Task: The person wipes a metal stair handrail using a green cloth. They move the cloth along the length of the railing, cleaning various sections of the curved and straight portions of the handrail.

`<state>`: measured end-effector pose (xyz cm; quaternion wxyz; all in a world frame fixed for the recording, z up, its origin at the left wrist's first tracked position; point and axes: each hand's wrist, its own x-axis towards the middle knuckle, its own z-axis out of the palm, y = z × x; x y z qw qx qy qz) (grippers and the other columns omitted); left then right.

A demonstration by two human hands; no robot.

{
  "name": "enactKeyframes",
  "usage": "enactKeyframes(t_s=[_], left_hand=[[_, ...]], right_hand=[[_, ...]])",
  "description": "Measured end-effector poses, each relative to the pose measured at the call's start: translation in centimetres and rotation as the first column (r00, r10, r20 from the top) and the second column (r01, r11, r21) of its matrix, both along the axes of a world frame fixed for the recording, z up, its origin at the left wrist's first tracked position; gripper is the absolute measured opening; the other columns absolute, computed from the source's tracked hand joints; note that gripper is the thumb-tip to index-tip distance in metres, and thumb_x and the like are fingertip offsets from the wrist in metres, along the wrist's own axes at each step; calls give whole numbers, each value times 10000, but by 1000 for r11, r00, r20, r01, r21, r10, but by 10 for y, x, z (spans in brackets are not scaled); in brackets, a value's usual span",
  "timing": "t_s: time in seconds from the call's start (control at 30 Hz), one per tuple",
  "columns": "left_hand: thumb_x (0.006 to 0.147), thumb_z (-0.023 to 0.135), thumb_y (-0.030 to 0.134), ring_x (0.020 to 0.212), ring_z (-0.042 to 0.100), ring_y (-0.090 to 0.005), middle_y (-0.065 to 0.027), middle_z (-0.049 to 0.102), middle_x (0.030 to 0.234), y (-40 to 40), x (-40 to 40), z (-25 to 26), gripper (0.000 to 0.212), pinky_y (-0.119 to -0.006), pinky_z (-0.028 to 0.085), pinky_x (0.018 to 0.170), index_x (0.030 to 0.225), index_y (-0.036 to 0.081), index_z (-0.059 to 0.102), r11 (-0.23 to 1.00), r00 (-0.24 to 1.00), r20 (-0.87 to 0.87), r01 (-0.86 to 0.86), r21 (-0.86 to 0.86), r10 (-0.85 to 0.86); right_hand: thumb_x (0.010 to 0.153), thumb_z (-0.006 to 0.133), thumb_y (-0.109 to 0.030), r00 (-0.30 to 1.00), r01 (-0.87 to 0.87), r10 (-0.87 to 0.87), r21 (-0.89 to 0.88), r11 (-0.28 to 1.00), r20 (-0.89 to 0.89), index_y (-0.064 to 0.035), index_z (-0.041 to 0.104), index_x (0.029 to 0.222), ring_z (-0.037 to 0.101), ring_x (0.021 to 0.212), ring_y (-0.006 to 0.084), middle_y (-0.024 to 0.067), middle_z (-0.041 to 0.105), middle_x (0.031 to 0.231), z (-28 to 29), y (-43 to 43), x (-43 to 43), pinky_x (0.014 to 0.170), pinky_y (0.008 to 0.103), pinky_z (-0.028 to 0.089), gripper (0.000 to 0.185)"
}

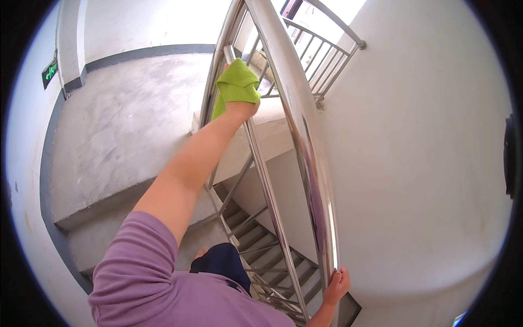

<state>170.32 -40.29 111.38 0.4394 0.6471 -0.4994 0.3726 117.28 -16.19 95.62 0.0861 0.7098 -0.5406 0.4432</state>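
My left hand [242, 107] is stretched out ahead, mostly hidden under a green cloth [240, 83]. It holds the cloth against the upper part of the thinner metal rail [261, 163], below the main handrail. At the lower right, my right hand [338, 284] grips the thick shiny metal handrail [302, 102] of the staircase. Slanting metal balusters [241, 184] run down from the thinner rail.
A concrete landing [122, 122] with a step edge lies at the left, beside a wall with a green exit sign [50, 74]. Stairs [265, 245] descend beyond the railing. A barred window guard [318, 57] stands at the top, and a pale wall [408, 163] at the right.
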Motion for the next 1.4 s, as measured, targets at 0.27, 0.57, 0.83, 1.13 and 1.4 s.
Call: enactKeyframes(t_s=[0.27,0.57,0.83,1.13,1.4], left_hand=[[710,599,169,1169,402,-393,-183,484,1184,-22,27,27,364,-527,240,1038,1062,78,578,988,987,38,-156,0,156],[657,620,92,965,486,-354,-150,522,961,-26,36,46,125,-452,400,820,775,80,578,985,990,36,-132,-113,137],[690,619,118,1087,466,-359,-153,514,1108,-25,30,34,261,-443,376,938,947,79,599,989,992,-9,-129,-72,128],[759,586,157,1225,408,-347,-149,488,1272,-23,12,8,425,-432,307,1049,1174,81,547,991,987,-123,-90,98,102],[737,623,227,1156,469,-349,-134,540,1188,-8,-9,-12,418,-451,361,997,1130,96,574,984,984,-178,18,177,14]], right_hand=[[904,481,-336,988,53,-77,177,983,132,15,589,874,443,524,104,28,472,596,11,5,10,472,280,323,369],[869,483,-258,976,35,-72,176,984,207,22,596,870,471,527,135,61,499,602,29,11,26,493,292,363,302],[871,473,-224,993,43,-54,104,994,101,15,602,866,474,529,129,53,508,607,14,8,15,491,288,359,272],[918,499,-319,979,26,-56,154,988,194,17,597,921,503,582,151,74,541,665,32,14,29,539,294,392,350],[917,505,-314,965,-26,-26,193,981,262,3,602,925,456,571,129,42,509,662,44,12,35,527,276,359,332]])
